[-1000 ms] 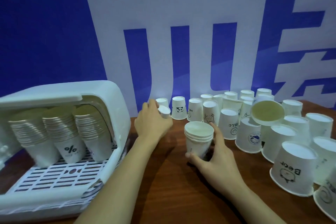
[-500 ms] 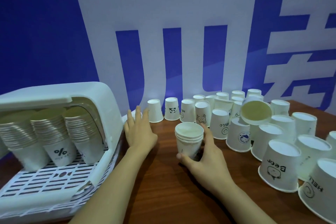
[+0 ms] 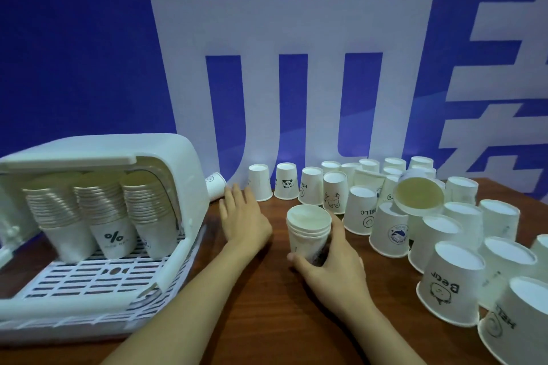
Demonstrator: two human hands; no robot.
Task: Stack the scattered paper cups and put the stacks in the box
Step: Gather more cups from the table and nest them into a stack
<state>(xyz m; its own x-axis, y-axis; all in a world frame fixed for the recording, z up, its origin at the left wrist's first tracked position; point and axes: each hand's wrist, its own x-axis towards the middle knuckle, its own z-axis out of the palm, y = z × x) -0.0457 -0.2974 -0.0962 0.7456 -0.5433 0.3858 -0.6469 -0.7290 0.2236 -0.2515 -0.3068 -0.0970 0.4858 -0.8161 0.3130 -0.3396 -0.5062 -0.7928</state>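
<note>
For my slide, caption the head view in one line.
Right hand grips a short cup stack; open left hand reaches toward a tipped cup beside the box.

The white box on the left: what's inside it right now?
Inside the white box, three tall stacks of paper cups stand upright on its slatted floor. Its lid and walls hide anything further back.

Left hand [image 3: 241, 218] emptied — small cup [image 3: 216, 187] pinched a second ago now lying tipped on its side just past the fingertips, against the box [image 3: 166, 157]. Fingers uncurled and stretched flat over the table [image 3: 252, 305], shifted leftward from the row of upturned cups toward that fallen one.
</note>
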